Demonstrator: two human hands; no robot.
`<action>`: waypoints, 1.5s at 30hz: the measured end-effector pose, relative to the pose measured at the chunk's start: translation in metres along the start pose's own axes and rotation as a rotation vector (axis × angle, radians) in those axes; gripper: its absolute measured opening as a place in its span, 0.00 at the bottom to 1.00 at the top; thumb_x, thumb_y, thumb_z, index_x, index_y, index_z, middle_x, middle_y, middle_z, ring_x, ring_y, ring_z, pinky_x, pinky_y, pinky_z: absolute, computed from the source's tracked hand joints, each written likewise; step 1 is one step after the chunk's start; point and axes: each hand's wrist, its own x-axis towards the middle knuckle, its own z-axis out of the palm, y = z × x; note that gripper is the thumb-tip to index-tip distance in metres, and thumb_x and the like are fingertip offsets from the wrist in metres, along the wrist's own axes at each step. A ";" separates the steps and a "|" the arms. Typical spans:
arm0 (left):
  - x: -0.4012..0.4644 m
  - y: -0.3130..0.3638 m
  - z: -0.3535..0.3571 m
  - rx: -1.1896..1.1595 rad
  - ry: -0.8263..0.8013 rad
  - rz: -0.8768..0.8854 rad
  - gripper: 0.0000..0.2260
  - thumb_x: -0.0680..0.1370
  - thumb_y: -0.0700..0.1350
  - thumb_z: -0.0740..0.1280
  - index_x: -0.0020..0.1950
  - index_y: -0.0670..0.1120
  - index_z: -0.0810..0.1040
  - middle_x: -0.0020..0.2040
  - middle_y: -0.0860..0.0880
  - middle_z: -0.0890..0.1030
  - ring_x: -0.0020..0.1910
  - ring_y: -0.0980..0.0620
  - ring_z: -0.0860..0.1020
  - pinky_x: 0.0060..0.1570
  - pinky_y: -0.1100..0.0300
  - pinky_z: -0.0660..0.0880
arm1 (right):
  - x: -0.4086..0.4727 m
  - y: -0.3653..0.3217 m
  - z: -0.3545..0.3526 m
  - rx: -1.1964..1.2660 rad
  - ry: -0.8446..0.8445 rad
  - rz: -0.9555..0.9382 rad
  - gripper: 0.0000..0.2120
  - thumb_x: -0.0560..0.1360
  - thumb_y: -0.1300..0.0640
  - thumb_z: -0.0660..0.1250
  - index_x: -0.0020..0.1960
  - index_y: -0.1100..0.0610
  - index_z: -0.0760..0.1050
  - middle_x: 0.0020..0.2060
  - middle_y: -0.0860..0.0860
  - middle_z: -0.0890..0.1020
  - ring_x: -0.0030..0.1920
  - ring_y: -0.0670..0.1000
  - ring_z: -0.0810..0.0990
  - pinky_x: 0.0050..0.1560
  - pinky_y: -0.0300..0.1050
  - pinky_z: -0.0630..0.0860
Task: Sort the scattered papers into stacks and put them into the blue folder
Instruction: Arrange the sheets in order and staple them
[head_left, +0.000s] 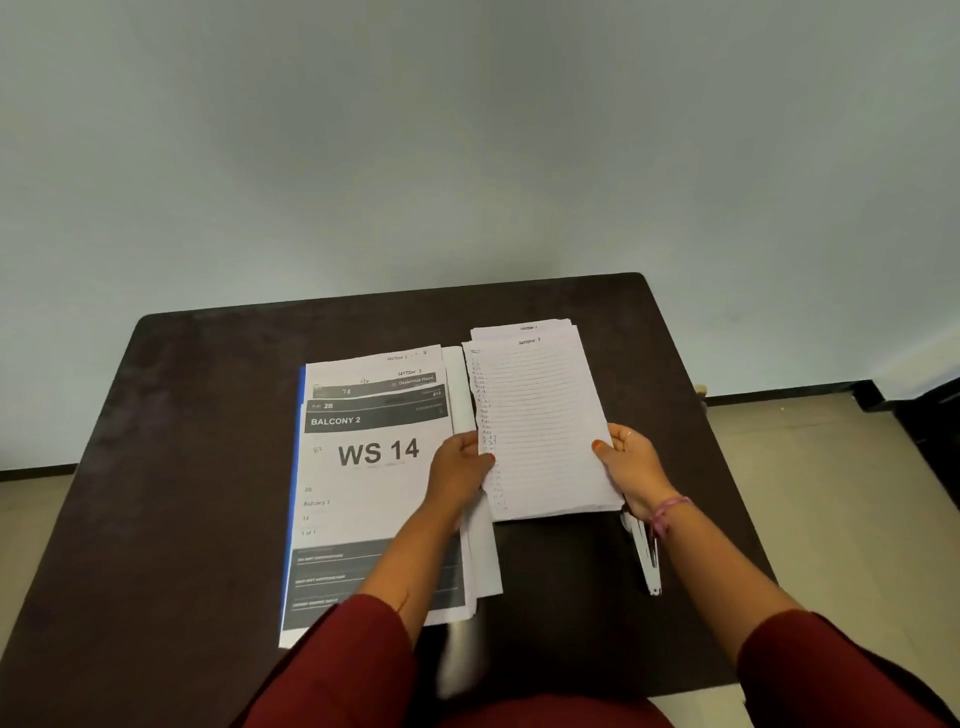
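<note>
Dark red sleeves (363, 654) fill the six o'clock edge of the view, nearest of all, and both forearms reach from them toward twelve o'clock over a dark brown table (197, 467). On the table's middle, at about nine o'clock from the hands, lies the printed stack (363, 483), its top sheet reading "WS 14" and "BALCONY 2"; it rests on the blue folder (294, 499), of which only a thin blue strip shows along the stack's nine o'clock edge. At three o'clock from that stack, just beside it, sits the lined stack (540, 415) of ruled sheets headed in handwriting, its upper sheets slightly fanned toward twelve o'clock. The left hand (460, 470) grips this lined stack at its nine o'clock edge, thumb on top and fingers curled beneath. The right hand (631, 470) pinches the three o'clock edge in the same way, thumb laid on the top sheet. Below the right wrist, at about five o'clock from the lined stack, a stapler (644, 556) lies on the table, partly hidden by the arm.
</note>
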 end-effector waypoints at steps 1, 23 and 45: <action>0.005 0.003 0.004 0.042 0.014 0.019 0.15 0.75 0.32 0.64 0.62 0.40 0.75 0.54 0.47 0.83 0.51 0.49 0.82 0.56 0.51 0.78 | 0.007 -0.004 -0.001 -0.029 0.008 -0.010 0.07 0.79 0.64 0.62 0.53 0.55 0.75 0.52 0.52 0.82 0.53 0.53 0.81 0.58 0.51 0.77; 0.043 0.010 0.027 0.409 0.193 0.183 0.19 0.76 0.34 0.66 0.68 0.42 0.72 0.62 0.45 0.73 0.50 0.56 0.73 0.54 0.68 0.69 | 0.060 -0.029 0.012 -0.602 0.143 0.044 0.21 0.76 0.55 0.65 0.66 0.59 0.69 0.65 0.57 0.70 0.65 0.59 0.68 0.62 0.56 0.70; -0.016 -0.041 -0.167 0.493 0.324 0.087 0.20 0.76 0.37 0.67 0.68 0.43 0.70 0.67 0.43 0.66 0.64 0.44 0.72 0.67 0.50 0.70 | -0.032 -0.045 0.173 -0.583 -0.224 -0.497 0.19 0.75 0.59 0.69 0.65 0.59 0.72 0.59 0.55 0.75 0.58 0.51 0.75 0.57 0.37 0.69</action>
